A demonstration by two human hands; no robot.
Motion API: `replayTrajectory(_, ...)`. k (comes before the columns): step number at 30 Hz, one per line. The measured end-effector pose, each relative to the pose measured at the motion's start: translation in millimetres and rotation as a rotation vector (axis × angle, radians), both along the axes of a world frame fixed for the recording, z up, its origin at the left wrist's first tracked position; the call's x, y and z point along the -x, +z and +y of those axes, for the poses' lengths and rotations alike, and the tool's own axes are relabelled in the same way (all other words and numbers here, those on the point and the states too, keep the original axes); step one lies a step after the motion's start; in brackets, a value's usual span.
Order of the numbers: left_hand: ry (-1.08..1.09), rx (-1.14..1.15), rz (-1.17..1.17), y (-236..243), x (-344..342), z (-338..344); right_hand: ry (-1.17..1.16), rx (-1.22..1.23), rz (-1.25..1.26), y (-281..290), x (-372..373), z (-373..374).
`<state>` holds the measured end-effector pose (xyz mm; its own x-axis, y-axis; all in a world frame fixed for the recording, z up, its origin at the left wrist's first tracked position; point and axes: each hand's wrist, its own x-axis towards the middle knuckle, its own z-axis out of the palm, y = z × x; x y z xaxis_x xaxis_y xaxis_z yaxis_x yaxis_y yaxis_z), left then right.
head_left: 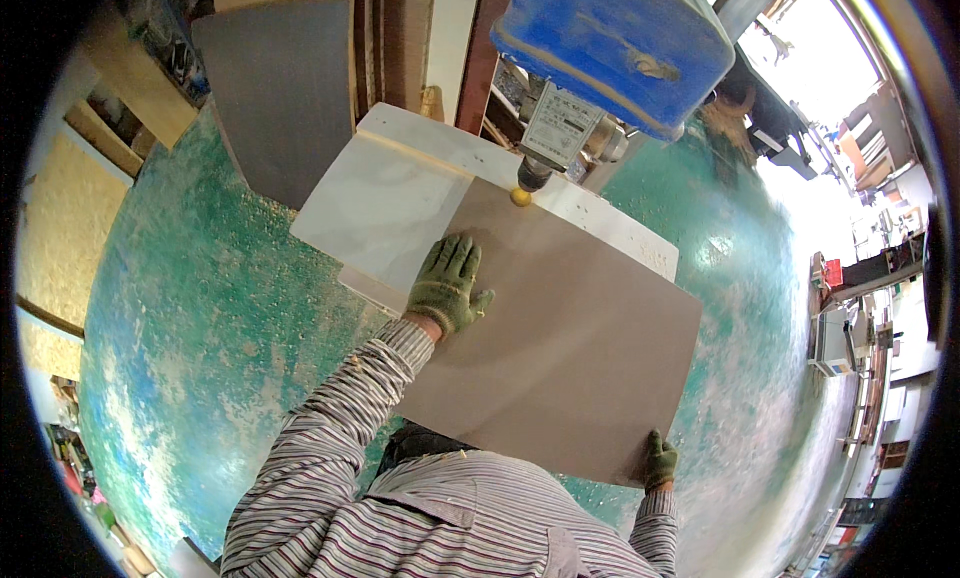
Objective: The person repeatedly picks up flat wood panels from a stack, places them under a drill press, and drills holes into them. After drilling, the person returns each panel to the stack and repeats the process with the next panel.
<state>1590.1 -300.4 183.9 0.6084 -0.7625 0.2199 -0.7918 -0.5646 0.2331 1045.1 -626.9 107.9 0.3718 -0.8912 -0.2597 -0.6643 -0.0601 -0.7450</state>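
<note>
A large flat grey-brown board point(570, 338) lies partly on a white work table point(380, 193) and reaches back toward my body. My left hand point(445, 288), in a green glove, rests flat on the board's left edge with the fingers stretched out. At the board's near right corner my right hand point(660, 460), gloved alike, grips the edge with its thumb on top; its other fingers are mostly hidden. A drill press's dark chuck point(535, 172) points down at the board's far edge. Under it sits a round yellow piece point(521, 197); whether it touches the board I cannot tell.
The drill press's blue housing point(615, 48) overhangs the table's far side. A pale strip point(420, 158) runs along the table. Dark grey panels point(285, 98) lean at the far left, beside upright boards point(450, 48). Dust specks the green floor point(220, 308). Shelving point(845, 338) stands far right.
</note>
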Motion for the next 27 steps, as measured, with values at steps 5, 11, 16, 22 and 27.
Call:
replayTrajectory(5, -0.001, 0.031, 0.018, 0, 0, 3, -0.065, -0.09, -0.006, -4, -1, -2)
replayTrajectory(11, 0.001, 0.03, 0.037, 2, 0, 4, -0.083, -0.113, 0.05, 4, -2, 4)
replayTrajectory(16, 0.019, 0.023, 0.034, 1, 1, 3, 0.026, -0.106, 0.44, 53, -41, -3)
replayTrajectory(22, 0.02, -0.02, 0.035, -1, 0, 1, 0.534, 1.128, -0.026, 186, -244, -72)
replayTrajectory(27, 0.038, -0.012, 0.06, 2, 2, 2, 0.638, 1.354, -0.391, 310, -473, -125)
